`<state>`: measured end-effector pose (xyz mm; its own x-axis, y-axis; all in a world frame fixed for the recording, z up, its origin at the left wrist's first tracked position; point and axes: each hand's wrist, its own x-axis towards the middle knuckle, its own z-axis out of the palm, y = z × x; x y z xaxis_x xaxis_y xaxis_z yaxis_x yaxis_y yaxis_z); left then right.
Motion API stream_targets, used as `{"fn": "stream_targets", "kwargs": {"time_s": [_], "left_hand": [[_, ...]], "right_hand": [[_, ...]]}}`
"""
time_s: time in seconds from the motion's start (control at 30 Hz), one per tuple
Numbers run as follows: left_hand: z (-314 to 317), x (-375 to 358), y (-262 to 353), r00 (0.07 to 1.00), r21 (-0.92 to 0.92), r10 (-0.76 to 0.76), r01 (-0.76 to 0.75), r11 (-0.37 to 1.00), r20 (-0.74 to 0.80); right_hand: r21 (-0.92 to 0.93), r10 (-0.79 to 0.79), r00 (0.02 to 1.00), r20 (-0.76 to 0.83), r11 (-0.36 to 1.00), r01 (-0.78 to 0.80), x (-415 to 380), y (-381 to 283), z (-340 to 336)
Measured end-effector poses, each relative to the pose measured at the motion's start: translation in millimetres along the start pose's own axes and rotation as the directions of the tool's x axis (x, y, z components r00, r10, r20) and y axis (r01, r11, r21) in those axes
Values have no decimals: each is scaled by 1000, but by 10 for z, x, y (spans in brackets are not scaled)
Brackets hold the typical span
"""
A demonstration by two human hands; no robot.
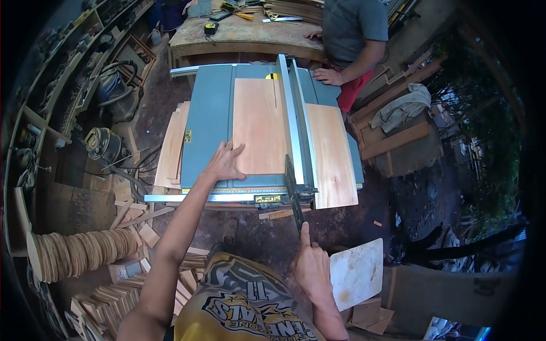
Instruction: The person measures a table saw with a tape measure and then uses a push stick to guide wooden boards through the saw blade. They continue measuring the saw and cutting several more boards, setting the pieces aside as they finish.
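A flat wooden board (259, 122) lies on the blue-grey table saw (207, 113), alongside the metal rip fence (298, 122). My left hand (226, 162) rests at the board's near left corner, fingers spread, thumb by the near edge. In my right hand (313, 264) is a dark push stick (293, 190), its index finger stretched along it. The stick's far end meets the board's near right corner, beside the fence. A dark cut line runs into the board's far end, near a yellow piece (272, 76). The blade itself cannot be made out.
Right of the fence lies another board (330, 153). A co-worker (355, 40) stands at the far right, one hand on the saw table. Behind is a workbench (244, 37) with a tape measure (211, 28). Stacked wood pieces (79, 256) and a shop vacuum (105, 145) are at left.
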<state>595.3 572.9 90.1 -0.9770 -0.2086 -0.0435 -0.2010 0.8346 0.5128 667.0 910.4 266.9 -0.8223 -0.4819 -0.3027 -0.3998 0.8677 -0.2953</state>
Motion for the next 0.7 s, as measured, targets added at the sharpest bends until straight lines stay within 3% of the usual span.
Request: {"fn": "stream_targets", "kwargs": {"time_s": [0.33,0.43,0.53,0.7], "left_hand": [[37,158,-117,999,70,32,-29,997,-39],[84,158,-165,996,-63,-30,25,998,-87],[85,200,-194,997,-37,20,-23,999,-75],[121,252,-229,995,-19,-30,28,999,-98]], "right_hand": [[15,-14,1000,-2,1000,14,178,-15,-47],[5,-1,1000,-1,1000,1,234,-29,-61],[-17,11,1000,12,1000,-11,276,-62,-94],[5,4,998,69,1000,-4,374,-49,-106]]}}
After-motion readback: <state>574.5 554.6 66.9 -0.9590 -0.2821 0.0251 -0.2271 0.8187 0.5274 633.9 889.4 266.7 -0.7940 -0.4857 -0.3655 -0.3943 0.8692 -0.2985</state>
